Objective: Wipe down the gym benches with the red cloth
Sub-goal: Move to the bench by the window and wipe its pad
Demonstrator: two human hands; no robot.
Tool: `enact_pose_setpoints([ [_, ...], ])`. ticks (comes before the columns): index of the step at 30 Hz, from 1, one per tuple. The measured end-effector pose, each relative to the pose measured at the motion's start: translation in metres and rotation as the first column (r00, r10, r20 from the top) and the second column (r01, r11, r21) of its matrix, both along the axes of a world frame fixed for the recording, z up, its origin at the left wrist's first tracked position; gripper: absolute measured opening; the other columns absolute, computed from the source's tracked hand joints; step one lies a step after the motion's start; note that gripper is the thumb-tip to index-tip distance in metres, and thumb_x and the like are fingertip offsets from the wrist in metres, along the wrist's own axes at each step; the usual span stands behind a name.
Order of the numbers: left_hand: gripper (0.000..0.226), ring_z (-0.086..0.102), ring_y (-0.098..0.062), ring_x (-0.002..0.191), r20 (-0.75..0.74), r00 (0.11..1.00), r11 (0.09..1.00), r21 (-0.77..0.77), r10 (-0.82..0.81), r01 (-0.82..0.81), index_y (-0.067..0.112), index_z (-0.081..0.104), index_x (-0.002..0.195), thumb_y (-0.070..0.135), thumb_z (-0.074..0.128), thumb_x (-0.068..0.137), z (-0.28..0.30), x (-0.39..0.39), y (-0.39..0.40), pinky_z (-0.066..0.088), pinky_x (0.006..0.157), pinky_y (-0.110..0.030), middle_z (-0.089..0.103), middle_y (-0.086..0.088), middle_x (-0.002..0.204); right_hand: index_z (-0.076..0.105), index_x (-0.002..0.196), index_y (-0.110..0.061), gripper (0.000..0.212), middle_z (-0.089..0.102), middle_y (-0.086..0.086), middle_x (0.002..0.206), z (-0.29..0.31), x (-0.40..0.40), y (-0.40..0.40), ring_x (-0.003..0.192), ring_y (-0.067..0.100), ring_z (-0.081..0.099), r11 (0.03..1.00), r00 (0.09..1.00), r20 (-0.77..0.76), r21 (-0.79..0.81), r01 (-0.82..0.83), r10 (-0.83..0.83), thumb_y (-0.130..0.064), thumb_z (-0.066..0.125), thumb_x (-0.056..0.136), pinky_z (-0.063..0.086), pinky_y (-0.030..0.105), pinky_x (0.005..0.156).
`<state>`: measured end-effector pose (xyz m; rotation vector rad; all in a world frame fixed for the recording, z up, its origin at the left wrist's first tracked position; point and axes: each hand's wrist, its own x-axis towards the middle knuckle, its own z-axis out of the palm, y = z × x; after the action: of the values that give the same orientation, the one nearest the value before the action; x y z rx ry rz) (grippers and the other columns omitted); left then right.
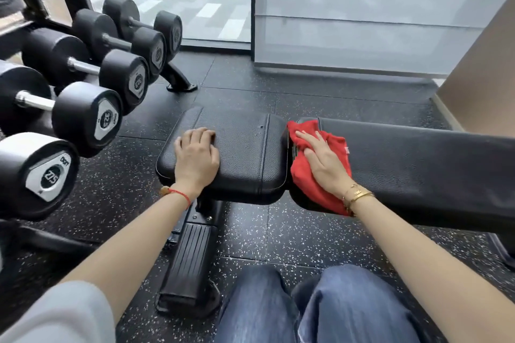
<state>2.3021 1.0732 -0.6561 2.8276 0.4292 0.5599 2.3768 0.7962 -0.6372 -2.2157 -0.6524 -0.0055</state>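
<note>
Item 1. Dumbbell rack (178,78), 9 to 11 o'clock: black rubber-headed dumbbells in a stepped row, the nearest (39,175) marked 27.5. Not part of the job.

Item 2. Left hand (196,156), about 10 o'clock from the knees: rests palm down on the seat pad, fingers curled over the far part of the top, holding nothing. It appears to serve as a brace.

Item 3. Seat pad (245,153) of the gym bench, centre: short black pad, grained vinyl, stitched seams. Likely firm foam underneath; slightly textured, so a cloth should drag rather than skate.

Item 4. Red cloth (309,175), about 1 o'clock from the knees: soft, light, rumpled fabric draped over the near end of the back pad, at the gap between the two pads, one edge hanging down the front side. It should bunch and slide easily; best worked under a flat palm, or pinched at the loose hanging edge to refold.

Item 5. Right hand (324,160): fingers straight and spread, pressing the cloth flat onto the pad; not gripping it. Gold bracelets at the wrist.

Item 6. Back pad (418,159), 2 to 3 o'clock: long black pad running off to the right, same vinyl.

Item 7. Speckled rubber floor (278,234); bench foot plate (189,259) at 11 o'clock, close in.
</note>
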Motion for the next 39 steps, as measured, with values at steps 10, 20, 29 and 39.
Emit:
enact_pose_setpoints([
  [10, 0.05, 0.042, -0.026, 0.132, -0.002, 1.0, 1.0, 0.004, 0.0, 0.0, 0.016, 0.057, 0.129, 0.028, 0.035, 0.086, -0.005, 0.0, 0.007, 0.027, 0.112, -0.049, 0.054, -0.001, 0.139, 0.029, 0.15, -0.026, 0.05, 0.017, 0.0, 0.161, -0.009, 0.018, 0.129, 0.15, 0.03, -0.003, 0.916, 0.985, 0.072, -0.385, -0.116, 0.155, -0.026, 0.033, 0.101, -0.003, 0.048, 0.121],
  [20, 0.05, 0.042, -0.023, 0.134, 0.004, 1.0, 1.0, 0.004, 0.008, -0.008, 0.018, 0.056, 0.131, 0.027, 0.035, 0.086, -0.005, 0.001, 0.006, 0.025, 0.114, -0.047, 0.053, 0.0, 0.14, 0.025, 0.152, -0.026, 0.056, 0.017, -0.001, 0.161, -0.015, -0.016, 0.117, 0.149, 0.031, 0.002, 0.847, 0.907, 0.211, -0.48, -0.229, 0.364, -0.028, 0.038, 0.097, 0.002, 0.048, 0.121],
  [29, 0.045, 0.038, -0.022, 0.136, 0.002, 1.0, 1.0, -0.019, 0.0, 0.0, 0.019, 0.054, 0.133, 0.023, 0.041, 0.09, -0.006, 0.001, 0.006, 0.021, 0.117, -0.046, 0.049, 0.001, 0.145, 0.027, 0.151, -0.025, 0.051, 0.012, 0.001, 0.162, -0.005, 0.06, 0.128, 0.149, 0.036, -0.003, 0.897, 0.997, 0.076, -0.439, 0.053, -0.022, -0.029, 0.033, 0.1, -0.003, 0.05, 0.121],
  [39, 0.035, 0.045, -0.022, 0.131, 0.066, 0.998, 0.995, -0.099, -0.006, 0.012, 0.014, 0.06, 0.124, 0.014, 0.05, 0.09, -0.002, 0.002, 0.007, 0.028, 0.115, -0.046, 0.057, -0.001, 0.135, 0.026, 0.151, -0.031, 0.055, 0.016, -0.005, 0.161, -0.009, -0.001, 0.102, 0.15, 0.027, -0.002, 0.841, 0.894, 0.155, -0.436, -0.32, 0.421, -0.025, 0.04, 0.098, 0.001, 0.046, 0.122],
])
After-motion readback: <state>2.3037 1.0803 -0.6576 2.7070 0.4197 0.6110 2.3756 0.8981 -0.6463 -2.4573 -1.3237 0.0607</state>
